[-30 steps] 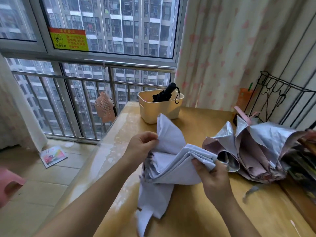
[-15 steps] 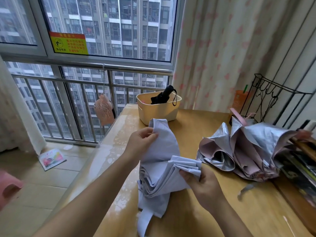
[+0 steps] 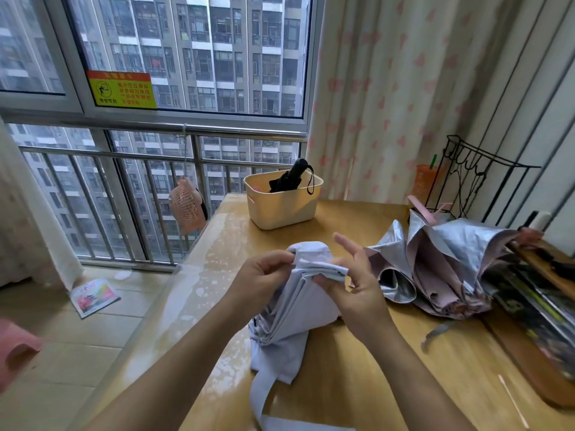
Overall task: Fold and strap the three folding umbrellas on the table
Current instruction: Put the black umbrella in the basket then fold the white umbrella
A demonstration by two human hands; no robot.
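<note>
The wooden table (image 3: 336,219) runs out of the picture at the bottom and the right, where a blurred stack of things covers its edge. On its right side lies the silver-and-pink umbrella (image 3: 460,256), loose and crumpled, with its far end lost behind that stack.

The pale umbrella (image 3: 295,312) is nearer the person, at the middle of the table. Its lower cloth rests on the wood and its top is lifted between the two hands. Its shaft and handle are buried in the cloth. A long strip of it trails towards the person and is cut off by the bottom edge. The canopy is a plain pale lavender, gathered into flat pleats stacked along the right side, with one panel rounded over the top.

The cream basket (image 3: 280,213) stands at the far edge. Its wall hides the lower half of the black umbrella (image 3: 291,177), which leans upright inside, rolled up, with its cord looped over the rim.

The left hand (image 3: 261,275) pinches the top panel's edge with curled fingers. The right hand (image 3: 357,287) seems to pin the pleat ends under its thumb, while its other fingers point upwards, spread and free of the cloth.
</note>
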